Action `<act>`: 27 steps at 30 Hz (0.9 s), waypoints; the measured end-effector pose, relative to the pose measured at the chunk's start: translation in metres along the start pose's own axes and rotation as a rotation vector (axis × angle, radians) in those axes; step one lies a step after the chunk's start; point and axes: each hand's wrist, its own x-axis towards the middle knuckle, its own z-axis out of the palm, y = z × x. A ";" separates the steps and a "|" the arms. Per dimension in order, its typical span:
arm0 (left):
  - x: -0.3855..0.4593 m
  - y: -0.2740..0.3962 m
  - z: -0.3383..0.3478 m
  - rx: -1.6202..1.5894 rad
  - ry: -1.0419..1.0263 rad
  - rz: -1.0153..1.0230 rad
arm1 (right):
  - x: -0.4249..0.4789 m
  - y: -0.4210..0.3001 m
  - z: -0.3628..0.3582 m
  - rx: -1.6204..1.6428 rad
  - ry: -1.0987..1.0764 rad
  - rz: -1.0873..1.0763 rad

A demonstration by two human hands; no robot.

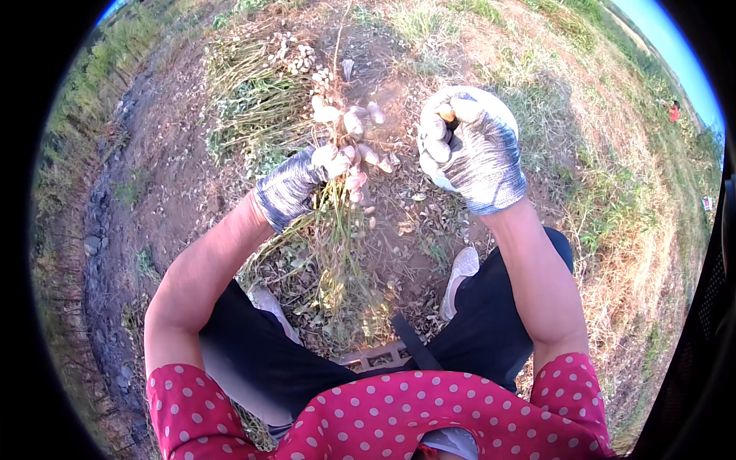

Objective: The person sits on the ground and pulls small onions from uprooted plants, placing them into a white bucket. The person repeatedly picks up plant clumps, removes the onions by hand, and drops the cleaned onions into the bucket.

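My left hand (296, 181), in a grey knit glove, grips a bunch of peanut plants by the stems just under the pods. Its peanut pods (345, 144) stick up and out past the fingers, while the leafy stems (339, 230) hang toward my feet. To the right, my right hand (468, 141), gloved alike, is curled over a white round container (500, 103), with a brownish peanut pod (446, 112) between thumb and fingers. The container is partly hidden behind that hand.
A pile of pulled peanut plants (253, 109) with pods lies on the soil at the upper left. Plant litter covers the ground between my shoes (464, 264). Near my seat is a brown slotted crate or block (379, 355). A person in red (674, 111) is far off right.
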 end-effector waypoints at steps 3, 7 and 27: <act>0.002 0.010 0.002 0.060 -0.153 0.012 | 0.000 0.003 0.000 -0.102 0.113 0.130; 0.005 0.010 0.011 0.197 -0.141 0.024 | -0.001 0.028 -0.001 -0.913 -0.078 -0.033; -0.001 0.015 0.012 0.068 -0.058 -0.002 | -0.004 0.009 0.013 -0.042 -0.087 0.034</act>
